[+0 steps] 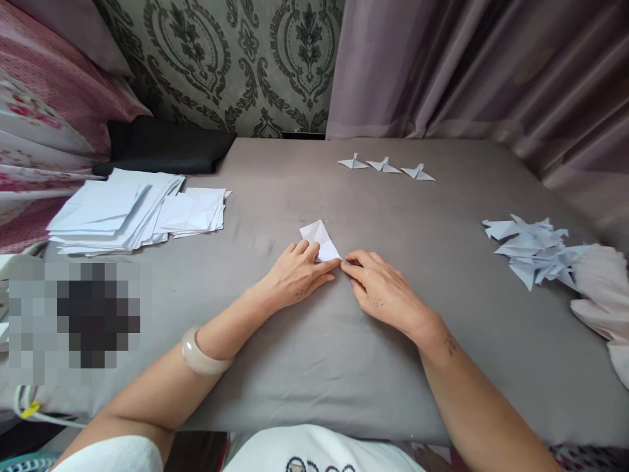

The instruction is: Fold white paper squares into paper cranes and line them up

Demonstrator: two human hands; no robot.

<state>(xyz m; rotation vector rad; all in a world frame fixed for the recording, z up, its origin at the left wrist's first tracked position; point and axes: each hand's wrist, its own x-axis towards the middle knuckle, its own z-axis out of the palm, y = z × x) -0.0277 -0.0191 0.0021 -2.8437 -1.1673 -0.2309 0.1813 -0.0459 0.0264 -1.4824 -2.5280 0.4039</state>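
A small folded white paper (323, 239) with crease lines lies in the middle of the grey-covered table. My left hand (299, 272) presses it down from the lower left, fingers bent onto it and one finger along its near edge. At the paper's right corner, the fingertips of my right hand (381, 285) are closed in a pinch. The paper's near edge is partly hidden under my left fingers.
Three folded paper birds (386, 165) stand in a row at the back. Stacked white sheets (115, 210) and smaller sheets (194, 210) lie left, before a black cushion-like item (167, 144). A pile of folded white paper (535, 246) sits right, beside pale cloth (602, 288).
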